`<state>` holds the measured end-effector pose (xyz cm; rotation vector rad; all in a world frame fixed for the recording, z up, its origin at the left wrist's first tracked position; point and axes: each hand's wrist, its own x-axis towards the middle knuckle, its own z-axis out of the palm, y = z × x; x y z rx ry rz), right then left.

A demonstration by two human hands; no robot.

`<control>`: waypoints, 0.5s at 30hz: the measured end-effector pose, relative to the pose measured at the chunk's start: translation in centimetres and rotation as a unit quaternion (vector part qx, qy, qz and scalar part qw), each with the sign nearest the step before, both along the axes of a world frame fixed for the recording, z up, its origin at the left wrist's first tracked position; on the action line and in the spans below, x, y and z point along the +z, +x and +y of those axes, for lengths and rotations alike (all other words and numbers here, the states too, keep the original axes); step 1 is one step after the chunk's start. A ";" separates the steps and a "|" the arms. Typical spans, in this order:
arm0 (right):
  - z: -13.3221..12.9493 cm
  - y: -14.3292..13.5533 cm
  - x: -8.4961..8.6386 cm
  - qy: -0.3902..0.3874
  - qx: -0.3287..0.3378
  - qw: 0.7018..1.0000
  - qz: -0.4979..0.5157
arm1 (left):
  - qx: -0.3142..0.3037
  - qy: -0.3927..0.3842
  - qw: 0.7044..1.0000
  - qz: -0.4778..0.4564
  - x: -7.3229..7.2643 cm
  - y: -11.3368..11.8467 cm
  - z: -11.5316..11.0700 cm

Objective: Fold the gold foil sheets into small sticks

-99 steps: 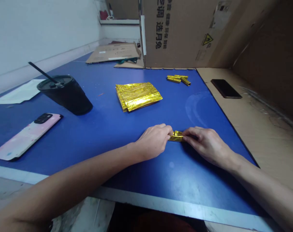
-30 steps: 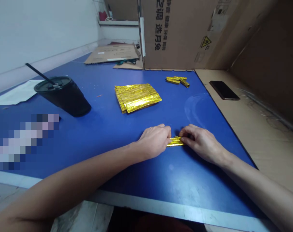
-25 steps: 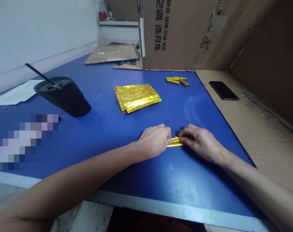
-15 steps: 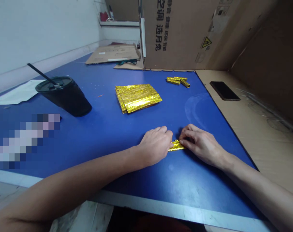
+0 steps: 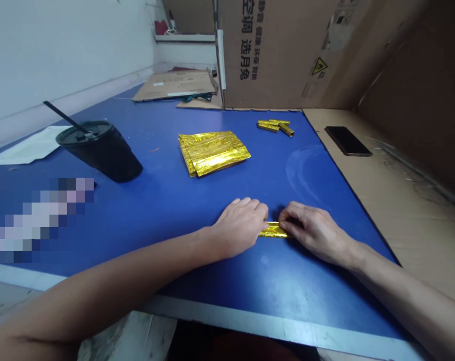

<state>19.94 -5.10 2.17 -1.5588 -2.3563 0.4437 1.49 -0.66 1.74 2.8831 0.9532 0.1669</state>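
Note:
A narrow folded strip of shiny gold foil paper (image 5: pixel 273 230) lies on the blue table (image 5: pixel 145 215) between my hands. The left end is under the curled fingers of my left hand (image 5: pixel 242 228), which press it against the tabletop. Thumb and fingertips of my right hand (image 5: pixel 315 230) pinch the other end. Both ends of the strip are hidden by my hands. Farther back lies a stack of flat gold foil paper sheets (image 5: pixel 216 153). Several small folded gold pieces (image 5: pixel 268 127) rest near the far right of the table.
A dark tumbler (image 5: pixel 109 153) with a straw leans on the left, with a white paper (image 5: pixel 32 146) behind it. A phone (image 5: pixel 348 141) lies on the cardboard at right. Large cardboard (image 5: pixel 280 60) stands along the back. A blurred-out patch covers something at far left.
My right hand has shifted slightly right and toward me along the foil strip, and more of the strip's flat surface shows. My left hand stays nearly in place.

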 end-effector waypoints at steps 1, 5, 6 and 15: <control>0.0 0.0 0.1 -0.001 0.000 1.000 0.001 | -0.005 -0.010 1.000 0.000 0.0 -0.1 0.1; -0.1 -0.1 0.3 -0.016 0.013 1.000 0.000 | -0.026 -0.020 0.999 0.009 0.0 -0.2 0.0; -0.1 -0.1 0.4 -0.018 0.019 1.000 0.000 | -0.027 -0.015 0.999 0.012 0.0 -0.2 -0.2; -0.5 -0.1 0.8 0.000 -0.001 0.994 0.105 | -0.022 0.070 0.997 -0.029 0.1 -0.3 -0.4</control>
